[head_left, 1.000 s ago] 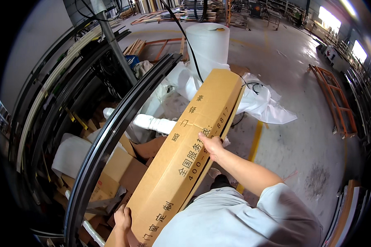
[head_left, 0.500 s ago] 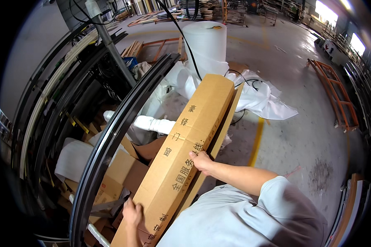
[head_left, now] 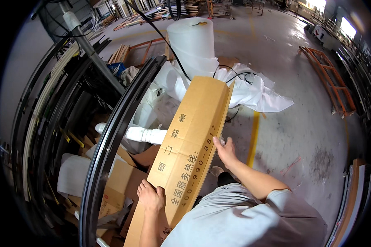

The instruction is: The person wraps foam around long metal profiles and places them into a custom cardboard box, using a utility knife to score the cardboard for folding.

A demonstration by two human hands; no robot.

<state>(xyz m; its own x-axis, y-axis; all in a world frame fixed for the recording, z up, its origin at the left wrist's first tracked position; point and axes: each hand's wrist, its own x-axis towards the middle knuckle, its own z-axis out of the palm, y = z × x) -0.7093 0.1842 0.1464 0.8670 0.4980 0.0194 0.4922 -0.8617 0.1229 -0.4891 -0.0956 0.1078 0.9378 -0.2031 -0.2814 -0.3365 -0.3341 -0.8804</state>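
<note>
A long brown cardboard box [head_left: 185, 136] with dark printing lies slantwise before me, its far end pointing away. My left hand [head_left: 151, 196] rests on its top near the left edge, palm down, fingers somewhat spread. At the right edge, where a long side flap [head_left: 223, 119] lies close against the box, is my right hand [head_left: 226, 151]. Its thumb and forefinger are apart, the thumb at the cardboard edge; the other fingers are partly hidden. What the box contains cannot be seen.
Dark metal profiles [head_left: 111, 136] run along the left side of the box. A white-wrapped bar [head_left: 146, 135] sticks out beside it. Beyond stand a large foam-wrap roll [head_left: 191, 43] and crumpled white sheeting [head_left: 259, 92]. An orange metal frame [head_left: 329, 78] is at the right.
The side flap has come in against the box, narrowing the dark gap. My left hand moved from the left side onto the top; my right hand shifted outward to the flap's edge.
</note>
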